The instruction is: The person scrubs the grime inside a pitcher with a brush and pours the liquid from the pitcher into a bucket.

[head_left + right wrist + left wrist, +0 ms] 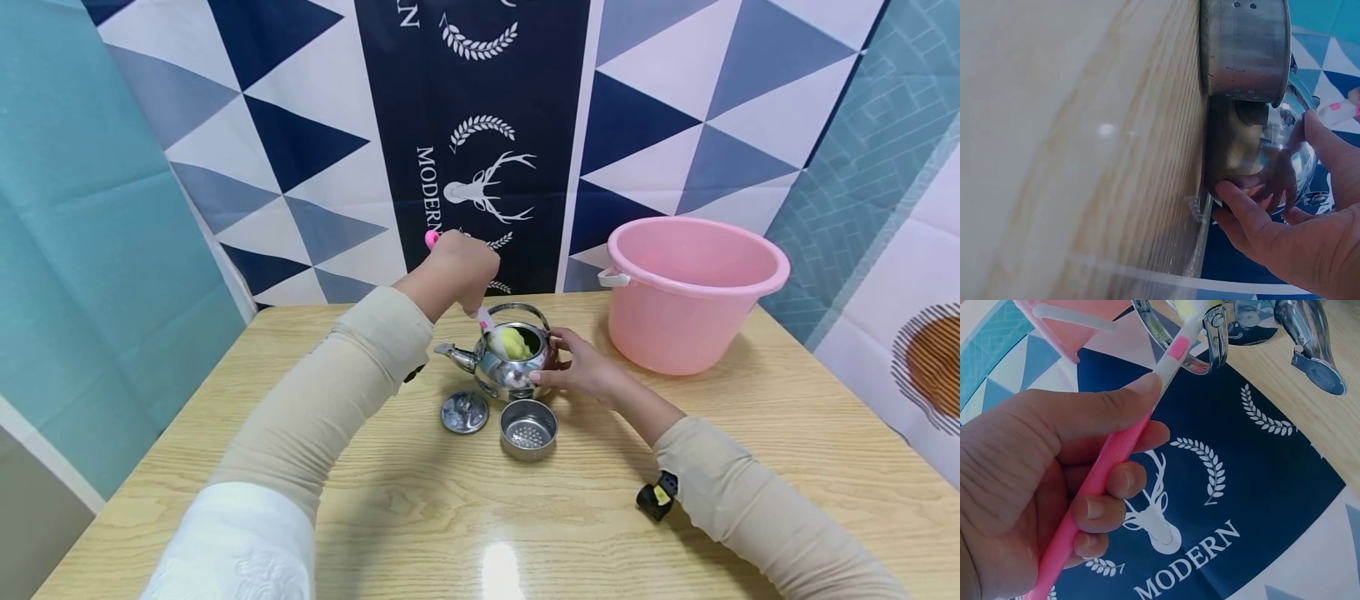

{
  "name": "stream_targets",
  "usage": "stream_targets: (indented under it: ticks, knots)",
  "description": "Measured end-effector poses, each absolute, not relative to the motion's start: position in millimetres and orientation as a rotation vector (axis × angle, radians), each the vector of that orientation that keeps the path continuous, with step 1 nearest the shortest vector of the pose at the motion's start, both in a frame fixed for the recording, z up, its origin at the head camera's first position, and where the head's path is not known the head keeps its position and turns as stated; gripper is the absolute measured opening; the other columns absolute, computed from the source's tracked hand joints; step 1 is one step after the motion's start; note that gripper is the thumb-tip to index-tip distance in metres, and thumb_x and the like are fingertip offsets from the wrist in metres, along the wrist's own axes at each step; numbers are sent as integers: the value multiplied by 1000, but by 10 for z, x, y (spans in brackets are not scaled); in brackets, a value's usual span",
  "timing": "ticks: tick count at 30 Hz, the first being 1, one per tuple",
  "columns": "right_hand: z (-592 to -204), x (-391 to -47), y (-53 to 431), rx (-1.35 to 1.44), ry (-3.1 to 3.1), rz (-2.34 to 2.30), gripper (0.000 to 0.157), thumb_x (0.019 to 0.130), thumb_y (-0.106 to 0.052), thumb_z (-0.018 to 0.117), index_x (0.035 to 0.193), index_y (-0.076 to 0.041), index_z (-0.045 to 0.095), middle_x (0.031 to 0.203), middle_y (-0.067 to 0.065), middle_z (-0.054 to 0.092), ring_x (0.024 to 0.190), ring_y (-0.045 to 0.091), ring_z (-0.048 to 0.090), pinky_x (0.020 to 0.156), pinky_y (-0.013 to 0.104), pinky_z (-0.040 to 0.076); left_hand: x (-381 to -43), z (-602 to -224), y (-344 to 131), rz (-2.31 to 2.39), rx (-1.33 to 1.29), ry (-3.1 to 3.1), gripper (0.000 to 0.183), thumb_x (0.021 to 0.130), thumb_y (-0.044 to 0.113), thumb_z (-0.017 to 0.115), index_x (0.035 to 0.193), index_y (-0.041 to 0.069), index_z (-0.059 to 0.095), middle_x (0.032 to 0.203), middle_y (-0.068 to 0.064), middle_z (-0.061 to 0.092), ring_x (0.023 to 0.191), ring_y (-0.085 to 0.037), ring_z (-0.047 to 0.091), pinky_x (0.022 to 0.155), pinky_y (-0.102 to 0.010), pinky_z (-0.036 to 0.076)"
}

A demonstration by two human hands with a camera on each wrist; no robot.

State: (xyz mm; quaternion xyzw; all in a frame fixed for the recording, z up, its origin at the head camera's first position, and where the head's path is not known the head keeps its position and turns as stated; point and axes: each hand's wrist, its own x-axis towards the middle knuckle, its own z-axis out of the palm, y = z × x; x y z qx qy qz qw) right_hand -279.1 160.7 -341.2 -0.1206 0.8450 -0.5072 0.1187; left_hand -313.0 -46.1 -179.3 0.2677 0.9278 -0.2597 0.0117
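Observation:
My left hand (459, 265) grips the pink handle (1102, 478) of a cleaning brush, its fingers wrapped around it. The brush's yellow sponge-like head (513, 342) dips into the open top of a shiny metal teapot (517, 377). Thumb and fingers of my right hand (581, 367) hold the teapot's side, opposite its spout (456, 356); the right wrist view shows this hand (1297, 244) curved against the polished body. In front of the teapot, a metal lid (464, 412) and a round perforated strainer (528, 432) rest on the table. How deep the brush head reaches is hidden.
A pink bucket (675, 325) with a white handle grip stands at the back right of the wooden table (420, 517). Patterned cloth (315, 150) hangs behind the table's far edge. A small black device (657, 497) is strapped at my right wrist.

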Motion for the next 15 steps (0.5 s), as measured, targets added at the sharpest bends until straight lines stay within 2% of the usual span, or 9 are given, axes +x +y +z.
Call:
stream_targets:
  ticks: [8,15]
  knots:
    - [-3410,-2793,1596,-344,2488,-1461,91,85,-25,78,152,-4,20,152,31,25,130,48,40,106,53,34,-3187,-1876,-450,-860,942,2943,11,78,26,66,84,17,65,79,5,58,72,-14,52,63,-35,48]
    - [-3410,-2784,1594,-349,2490,-1468,90,85,-25,78,152,-4,21,151,31,25,130,49,40,106,53,35,-3209,-1918,-443,-797,951,2953,20,79,37,68,83,18,64,82,5,60,75,-15,53,66,-38,49]
